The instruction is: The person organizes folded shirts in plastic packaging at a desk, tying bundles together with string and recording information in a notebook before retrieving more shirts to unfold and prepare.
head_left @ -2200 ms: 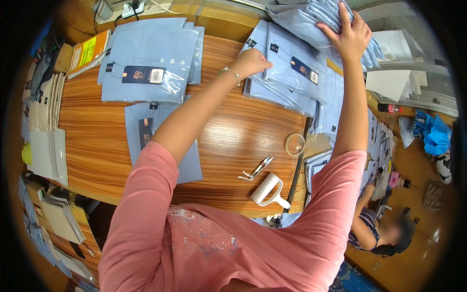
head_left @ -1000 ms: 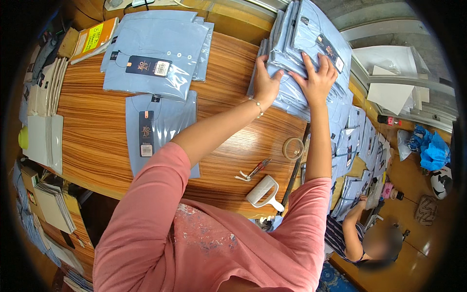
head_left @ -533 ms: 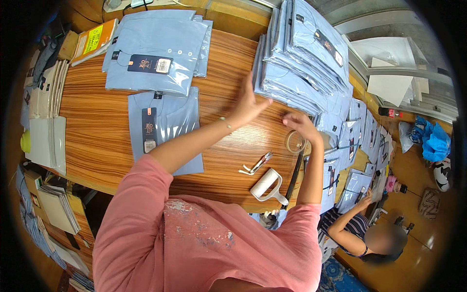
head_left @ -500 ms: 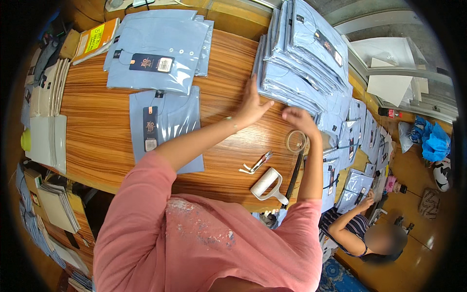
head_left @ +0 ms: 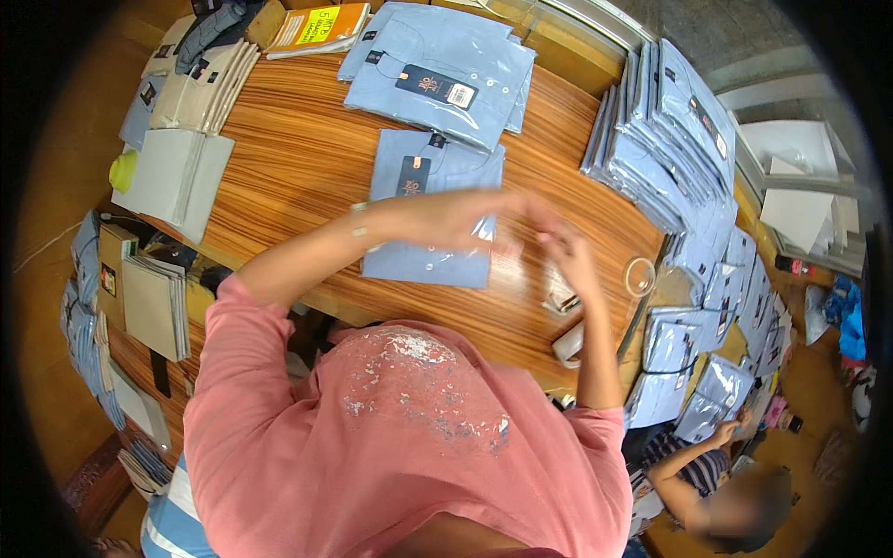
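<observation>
Hovering near-left of the tall shirt stack (head_left: 665, 139)

Left hand (head_left: 456, 219), blurred, and right hand (head_left: 572, 259) hung fingertips together or nearly; from where I stood, couldn't tell either grip. Lone bagged shirt (head_left: 428, 265) lay left of the stack, partly hidden beneath left hand.

on table (head_left: 288, 158), shirt stack (head_left: 665, 139) right, lone shirt (head_left: 465, 166) central, shirt pile (head_left: 442, 65) behind it, booklets (head_left: 319, 30) back left

Left arm (head_left: 321, 246): bent at the elbow, forearm slanting across the front toward the right.
Left hand (head_left: 456, 219): held sideways, fingers toward the right hand (head_left: 572, 265) (blurred, so their grip is unclear).
Right arm (head_left: 600, 349): forearm nearly upright.
Right fingers: bent, near the left fingertips.
</observation>
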Motion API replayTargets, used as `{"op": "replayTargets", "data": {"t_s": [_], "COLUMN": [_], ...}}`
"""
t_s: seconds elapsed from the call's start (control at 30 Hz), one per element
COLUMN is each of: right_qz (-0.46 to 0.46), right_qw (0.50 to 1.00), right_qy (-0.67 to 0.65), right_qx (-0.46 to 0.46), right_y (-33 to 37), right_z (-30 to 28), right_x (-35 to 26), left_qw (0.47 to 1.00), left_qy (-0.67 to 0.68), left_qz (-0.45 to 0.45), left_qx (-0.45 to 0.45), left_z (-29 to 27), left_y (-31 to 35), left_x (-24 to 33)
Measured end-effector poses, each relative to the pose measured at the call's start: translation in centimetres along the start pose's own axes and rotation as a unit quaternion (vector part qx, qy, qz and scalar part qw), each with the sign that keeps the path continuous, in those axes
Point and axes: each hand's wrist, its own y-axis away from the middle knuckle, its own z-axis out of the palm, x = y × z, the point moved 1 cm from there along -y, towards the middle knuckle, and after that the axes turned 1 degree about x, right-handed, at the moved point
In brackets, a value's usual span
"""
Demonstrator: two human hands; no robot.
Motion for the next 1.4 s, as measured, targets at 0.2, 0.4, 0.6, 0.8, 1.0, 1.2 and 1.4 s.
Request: {"op": "replayTargets", "data": {"t_s": [0.2, 0.4, 0.6, 0.8, 1.0, 1.2, 1.4], "right_qz": [-0.141, -0.11, -0.236, -0.203, -0.165, -0.178, 0.252], "right_qw": [0.92, 0.947, 0.865, 0.835, 0.86, 0.882, 0.876], "right_qy": [0.326, 0.266, 0.382, 0.491, 0.455, 0.297, -0.052], "right_qx": [0.165, 0.14, 0.226, 0.142, 0.159, 0.318, 0.408], "right_y": [-1.8, -2.0, -13.5, -22.6, -27.1, -19.9, 0.7], "right_z": [15.3, 19.0, 17.2, 16.0, 12.4, 15.2, 21.5], "right_x": [-5.3, -10.9, -16.3, -14.8, -15.6, -15.8, -7.6], "left_qw": [0.842, 0.914, 0.959, 0.847, 0.737, 0.612, 0.699], "left_qy": [0.206, 0.147, 0.267, 0.224, 0.387, 0.545, 0.574], "left_qz": [0.33, 0.364, 0.095, -0.195, -0.157, -0.204, -0.113], "left_qx": [-0.375, -0.098, -0.001, 0.441, 0.531, 0.535, 0.412], "left_z": [4.6, 3.3, -0.8, -9.1, -13.1, -16.7, -16.9], "left_y": [8.4, 14.7, 17.9, 18.1, 12.1, 8.4, 7.9], "left_x": [13.5, 15.9, 8.5, -12.1, -21.9, -23.6, -19.3]}}
